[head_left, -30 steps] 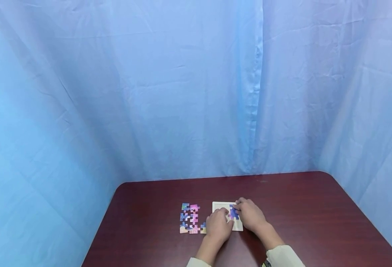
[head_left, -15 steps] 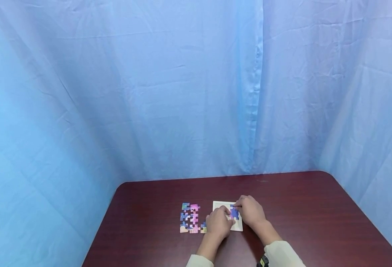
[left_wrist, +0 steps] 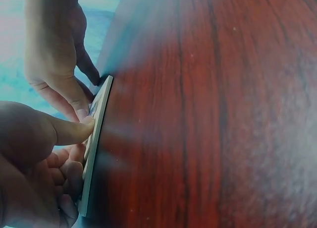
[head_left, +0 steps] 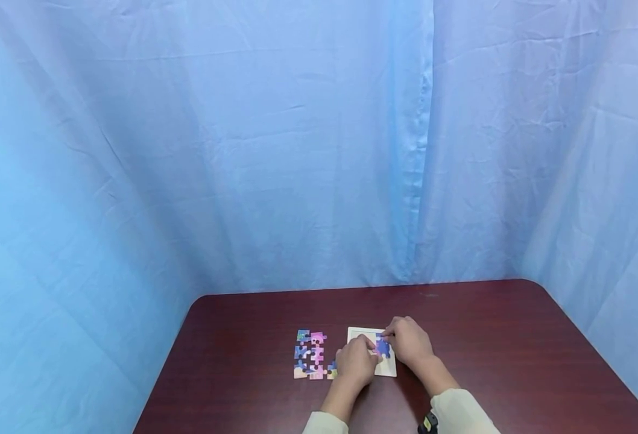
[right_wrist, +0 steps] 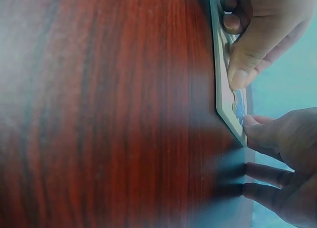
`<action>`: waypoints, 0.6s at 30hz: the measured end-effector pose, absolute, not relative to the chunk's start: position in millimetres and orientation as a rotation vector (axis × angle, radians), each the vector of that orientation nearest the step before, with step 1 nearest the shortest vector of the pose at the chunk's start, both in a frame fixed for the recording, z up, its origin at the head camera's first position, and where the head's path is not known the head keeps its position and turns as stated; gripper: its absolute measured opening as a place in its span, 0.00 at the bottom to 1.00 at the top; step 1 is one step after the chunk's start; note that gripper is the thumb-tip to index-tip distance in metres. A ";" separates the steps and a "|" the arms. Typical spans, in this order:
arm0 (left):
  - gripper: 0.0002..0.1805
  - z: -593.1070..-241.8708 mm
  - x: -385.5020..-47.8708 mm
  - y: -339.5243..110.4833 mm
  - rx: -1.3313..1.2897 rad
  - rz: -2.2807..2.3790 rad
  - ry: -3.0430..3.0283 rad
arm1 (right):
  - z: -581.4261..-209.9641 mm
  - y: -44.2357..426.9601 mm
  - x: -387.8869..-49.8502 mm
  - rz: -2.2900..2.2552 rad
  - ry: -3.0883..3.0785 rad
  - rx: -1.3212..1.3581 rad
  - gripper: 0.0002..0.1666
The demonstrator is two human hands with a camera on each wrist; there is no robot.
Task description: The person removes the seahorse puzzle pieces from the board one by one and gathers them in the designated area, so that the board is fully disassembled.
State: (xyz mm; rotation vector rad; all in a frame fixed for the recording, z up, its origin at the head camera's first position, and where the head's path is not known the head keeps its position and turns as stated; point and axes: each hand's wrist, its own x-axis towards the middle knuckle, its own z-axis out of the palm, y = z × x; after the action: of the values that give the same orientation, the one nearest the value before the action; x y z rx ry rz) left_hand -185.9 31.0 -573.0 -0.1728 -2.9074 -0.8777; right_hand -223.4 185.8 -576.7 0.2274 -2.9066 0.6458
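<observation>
In the head view, blue and purple puzzle pieces (head_left: 383, 348) lie at the right side of a pale puzzle tray (head_left: 388, 369). My left hand (head_left: 354, 360) covers the tray's left part, its curled fingers and thumb pinching at a piece's left edge. My right hand (head_left: 410, 342) reaches in from the right, thumb and forefinger touching the blue pieces near the tray's upper right corner. In the right wrist view its other fingers (right_wrist: 265, 191) stretch out fairly straight past the tray edge. Exactly which piece each hand touches is partly hidden.
Left of the tray, several pink and blue puzzle pieces (head_left: 316, 355) lie in loose columns. One more piece (head_left: 332, 371) lies beside my left hand. The dark red table (head_left: 243, 349) is bordered by blue curtains (head_left: 297, 181).
My right hand has shifted slightly up and left along the tray's upper right corner. My left hand stays nearly in place. The loose pieces have not moved on the table.
</observation>
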 end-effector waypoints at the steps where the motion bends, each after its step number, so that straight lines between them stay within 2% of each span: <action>1: 0.10 -573.4 -186.1 31.2 -0.174 -0.875 -2.910 | -576.6 185.8 -222.9 0.650 -2.907 0.227 0.04; 18: 0.09 -570.9 -185.1 30.0 -0.245 -0.838 -2.962 | -575.6 184.4 -221.6 0.666 -2.916 0.196 0.05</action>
State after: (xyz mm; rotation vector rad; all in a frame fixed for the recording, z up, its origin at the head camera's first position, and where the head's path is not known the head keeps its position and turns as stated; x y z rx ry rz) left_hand -185.1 30.0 -570.9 -0.2447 -2.9619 -0.8380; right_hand -221.6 184.4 -575.6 0.1957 -2.9163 0.6662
